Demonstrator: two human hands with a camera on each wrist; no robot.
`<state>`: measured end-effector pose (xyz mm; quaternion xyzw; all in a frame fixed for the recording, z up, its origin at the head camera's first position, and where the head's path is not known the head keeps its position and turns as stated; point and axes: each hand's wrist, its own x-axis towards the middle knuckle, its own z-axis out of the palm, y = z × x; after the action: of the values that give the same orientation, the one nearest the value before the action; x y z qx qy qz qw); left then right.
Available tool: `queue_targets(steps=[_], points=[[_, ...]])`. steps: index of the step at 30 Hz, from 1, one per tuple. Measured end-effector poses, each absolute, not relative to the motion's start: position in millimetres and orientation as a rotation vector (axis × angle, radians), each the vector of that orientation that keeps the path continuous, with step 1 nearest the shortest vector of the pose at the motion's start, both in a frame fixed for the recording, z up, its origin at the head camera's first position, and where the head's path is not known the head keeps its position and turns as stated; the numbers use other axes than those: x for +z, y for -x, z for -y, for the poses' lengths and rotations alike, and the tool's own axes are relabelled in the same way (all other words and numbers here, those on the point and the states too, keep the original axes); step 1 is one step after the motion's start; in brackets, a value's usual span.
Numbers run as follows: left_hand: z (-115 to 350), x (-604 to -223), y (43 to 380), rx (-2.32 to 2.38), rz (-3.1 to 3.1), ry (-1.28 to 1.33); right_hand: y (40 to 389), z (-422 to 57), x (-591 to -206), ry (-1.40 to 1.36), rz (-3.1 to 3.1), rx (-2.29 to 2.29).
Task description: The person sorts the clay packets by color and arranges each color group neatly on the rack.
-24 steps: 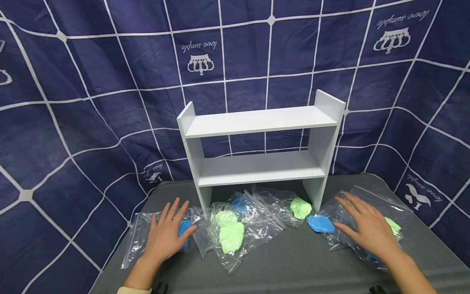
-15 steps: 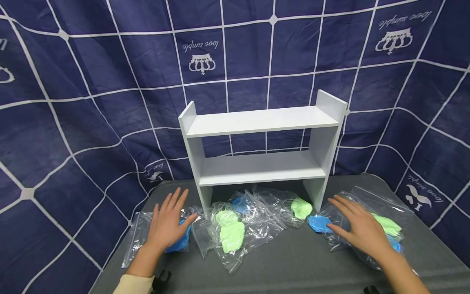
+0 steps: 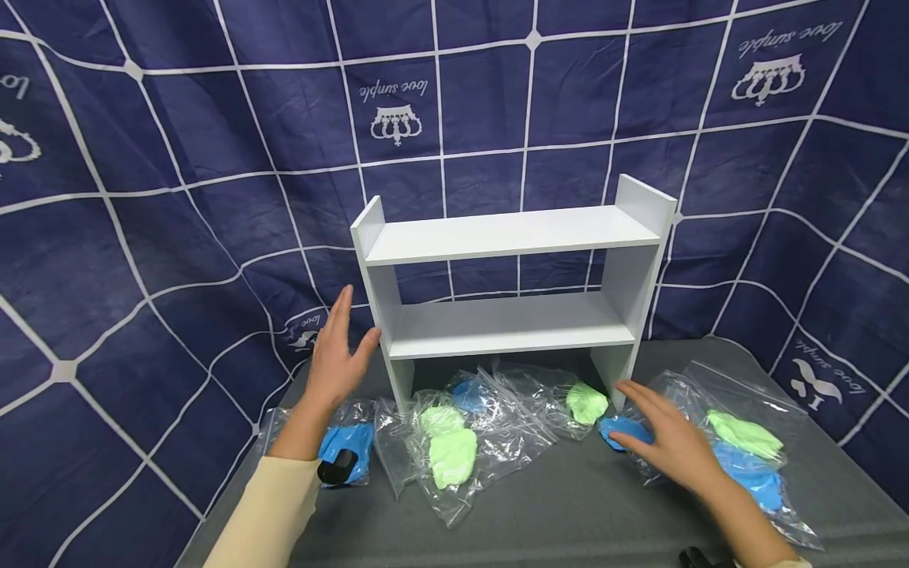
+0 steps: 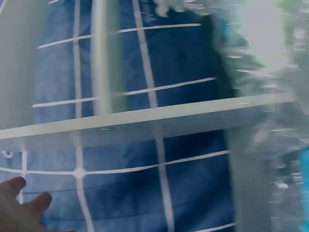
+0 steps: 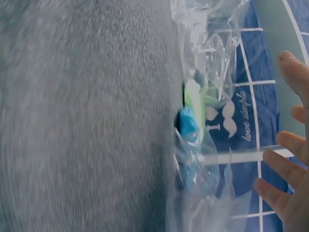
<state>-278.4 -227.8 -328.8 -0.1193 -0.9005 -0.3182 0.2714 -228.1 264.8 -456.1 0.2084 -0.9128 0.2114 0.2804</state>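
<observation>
My left hand (image 3: 335,367) is raised beside the left side panel of a white two-tier shelf (image 3: 511,323), fingers straight and thumb spread, holding nothing. Below its wrist lies a bagged blue clay-like lump (image 3: 358,442). Fingers extended, my right hand (image 3: 671,442) hovers near the shelf's right foot, next to a flat blue lump (image 3: 625,431). Behind that forearm are a bagged green lump (image 3: 744,435) and a blue one (image 3: 756,480). In the left wrist view only some fingertips (image 4: 41,202) show; the right wrist view has the spread right hand (image 5: 294,169) at its edge.
Clear plastic bags (image 3: 511,442) with green lumps (image 3: 451,457) and a blue lump (image 3: 469,394) lie in front of and under the shelf. Another green lump (image 3: 586,403) sits by its right leg. A dark blue gridded cloth (image 3: 213,158) hangs around the grey table (image 3: 540,521).
My left hand has risen and moved forward from over the left bag, uncovering the blue lump. My right hand has shifted left, showing more of the right-hand green and blue lumps.
</observation>
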Motion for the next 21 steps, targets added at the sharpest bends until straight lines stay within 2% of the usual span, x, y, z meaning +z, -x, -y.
queue_targets(steps=[10, 16, 21], points=[[215.5, -256.2, 301.0, -1.152, 2.248, 0.520, 234.7, -250.2, -463.4, -0.541, 2.502, 0.720], [203.8, -232.1, 307.4, -1.281, 2.194, 0.587, 240.8, -246.0, -466.1, -0.533, 2.526, 0.761], [186.1, -212.3, 299.8, -1.370, 2.143, 0.625, 247.6, -244.0, -468.5, -0.514, 2.560, 0.808]])
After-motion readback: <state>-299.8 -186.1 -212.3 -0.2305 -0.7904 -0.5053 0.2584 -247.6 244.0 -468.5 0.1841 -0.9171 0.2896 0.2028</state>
